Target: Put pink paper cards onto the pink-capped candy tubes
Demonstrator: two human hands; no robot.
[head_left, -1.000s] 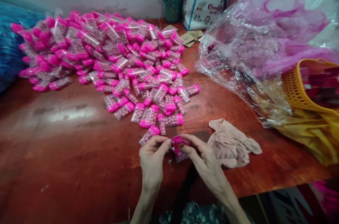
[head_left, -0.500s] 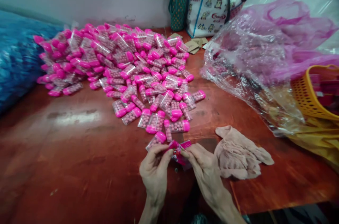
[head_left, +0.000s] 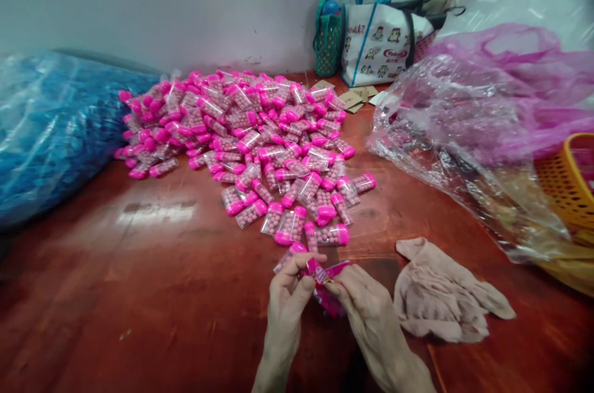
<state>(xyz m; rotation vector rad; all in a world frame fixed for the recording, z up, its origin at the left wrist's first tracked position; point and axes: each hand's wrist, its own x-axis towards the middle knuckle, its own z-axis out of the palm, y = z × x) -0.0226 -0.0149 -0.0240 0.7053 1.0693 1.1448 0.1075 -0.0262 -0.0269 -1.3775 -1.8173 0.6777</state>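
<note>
Between my two hands is a glossy pink printed piece, like a small wrapper or label (head_left: 320, 272). My left hand (head_left: 288, 303) pinches its left edge between thumb and fingers. On the other edge, my right hand (head_left: 369, 303) is closed, thumb against curled fingers. The piece looks creased, and its lower part hangs below the fingertips. Just beyond my left fingers lies a clear container with a pink cap (head_left: 292, 250), partly hidden by the hand. Behind it spreads a large heap of similar containers (head_left: 245, 108) filled with small pink balls.
A crumpled beige cloth (head_left: 452, 294) lies right of my hands on the reddish-brown table (head_left: 153, 312). Clear plastic sheeting (head_left: 431, 108) and a yellow basket (head_left: 563, 189) are farther right. A blue-filled plastic bag (head_left: 60, 139) bulges at left. A white tote (head_left: 375, 49) stands against the wall.
The view has shifted, so everything sits lower and farther right. Both hands keep hold of the pink piece, which has changed shape slightly between the fingers.
</note>
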